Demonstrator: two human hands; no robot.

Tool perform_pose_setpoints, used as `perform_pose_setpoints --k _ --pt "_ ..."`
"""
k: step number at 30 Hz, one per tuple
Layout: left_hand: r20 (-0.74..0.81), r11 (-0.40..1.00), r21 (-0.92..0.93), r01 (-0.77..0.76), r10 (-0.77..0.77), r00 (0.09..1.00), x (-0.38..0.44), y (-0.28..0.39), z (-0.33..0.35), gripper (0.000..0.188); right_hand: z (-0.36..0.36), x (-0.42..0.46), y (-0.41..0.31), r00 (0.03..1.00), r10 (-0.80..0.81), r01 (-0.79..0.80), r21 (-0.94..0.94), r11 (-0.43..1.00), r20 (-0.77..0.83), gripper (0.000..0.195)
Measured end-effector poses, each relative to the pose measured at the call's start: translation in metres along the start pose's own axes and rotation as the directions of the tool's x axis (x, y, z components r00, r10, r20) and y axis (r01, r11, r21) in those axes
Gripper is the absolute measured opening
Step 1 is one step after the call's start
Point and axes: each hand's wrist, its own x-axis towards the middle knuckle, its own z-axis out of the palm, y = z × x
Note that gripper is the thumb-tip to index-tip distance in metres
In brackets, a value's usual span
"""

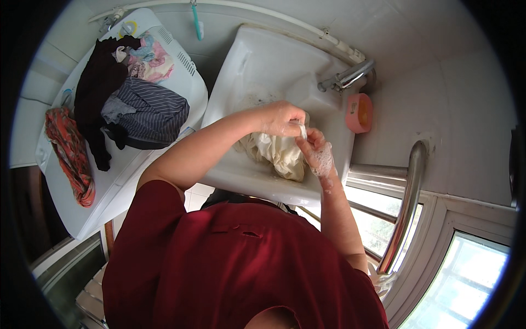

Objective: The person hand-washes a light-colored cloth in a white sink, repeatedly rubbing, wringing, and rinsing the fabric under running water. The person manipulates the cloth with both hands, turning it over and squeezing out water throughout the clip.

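Note:
Both hands are over the white ceramic sink (267,49), pinching a gathered bit of a wet, cream-white cloth (283,154). My left hand (283,118) comes in from the left with its fingers closed on the cloth's upper end. Close against it on the right, my right hand (316,152) grips the same bit between thumb and fingers; soapsuds cover its back and wrist. Below the hands the rest of the cloth lies bunched in the basin. Some suds and dark specks show on the basin floor behind my left hand.
A chrome faucet (347,76) juts over the basin's right side, near a pink soap dish (358,113). At left, a white washing machine (111,185) bears a striped garment (150,111), dark clothing (98,82) and an orange patterned cloth (72,156). A metal rail (411,193) curves at right.

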Motion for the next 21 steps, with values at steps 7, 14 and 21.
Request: perform_pose_setpoints --k 7,14,21 --pt "-0.130 0.968 0.251 -0.007 0.040 0.991 -0.001 -0.002 -0.019 0.015 -0.030 -0.020 -0.029 0.985 0.168 -0.166 0.075 0.983 -0.025 0.017" --pt "-0.110 0.921 0.378 0.093 -0.055 0.992 -0.006 -0.026 -0.035 0.017 -0.070 -0.037 -0.067 0.970 0.202 -0.092 0.559 0.824 -0.139 0.015" --pt "-0.145 0.450 -0.886 -0.107 -0.052 0.988 -0.006 -0.069 -0.028 0.012 -0.075 -0.030 -0.019 0.934 0.338 -0.158 0.709 0.688 -0.120 0.020"
